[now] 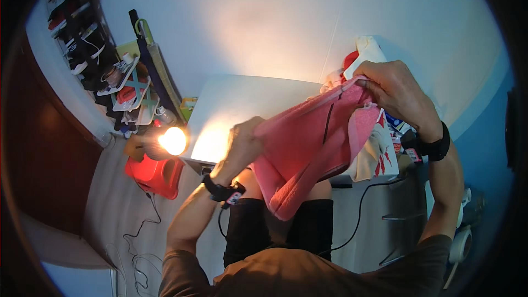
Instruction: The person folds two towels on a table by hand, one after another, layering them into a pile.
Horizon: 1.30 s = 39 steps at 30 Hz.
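A pink towel [303,132], crossed by a thin dark stripe, hangs between my two hands above my lap and the near side of the white table [231,95]. My left hand [243,142] grips one side of it, with the fingers partly hidden. Higher and to the right, my right hand [387,86] pinches an upper corner between thumb and fingers. The lower part sags into a fold over my thighs. Beneath the towel's right end, a beige cloth [367,159] lies beside a white box with red marks [385,152].
A lit lamp [172,141] glows at the table's left corner, near a red plastic stool [156,175]. Umbrellas [154,62] lean by a cluttered shoe rack [84,41]. White and red items [365,51] are heaped at the back right. A black cable [363,206] runs off the table's right side.
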Each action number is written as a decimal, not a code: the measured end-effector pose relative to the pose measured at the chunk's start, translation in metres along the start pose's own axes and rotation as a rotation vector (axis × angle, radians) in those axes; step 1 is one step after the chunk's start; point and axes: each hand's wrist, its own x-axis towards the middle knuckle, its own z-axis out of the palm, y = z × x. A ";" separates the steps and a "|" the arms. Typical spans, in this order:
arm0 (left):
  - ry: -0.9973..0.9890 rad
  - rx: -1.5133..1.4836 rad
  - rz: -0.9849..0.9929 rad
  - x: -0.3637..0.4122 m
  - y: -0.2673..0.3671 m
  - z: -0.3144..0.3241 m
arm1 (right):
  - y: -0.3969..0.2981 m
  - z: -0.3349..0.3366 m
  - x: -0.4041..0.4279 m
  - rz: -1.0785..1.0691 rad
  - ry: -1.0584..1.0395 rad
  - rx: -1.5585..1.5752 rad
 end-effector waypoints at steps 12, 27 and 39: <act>-0.431 0.182 -0.044 -0.013 0.014 -0.101 | 0.023 0.005 -0.003 0.062 0.076 0.383; -0.108 0.631 0.139 -0.014 -0.035 -0.125 | 0.043 0.017 -0.100 0.369 -0.144 0.374; -0.046 0.704 -0.068 0.101 -0.111 -0.136 | 0.168 0.158 -0.095 0.482 -0.151 0.423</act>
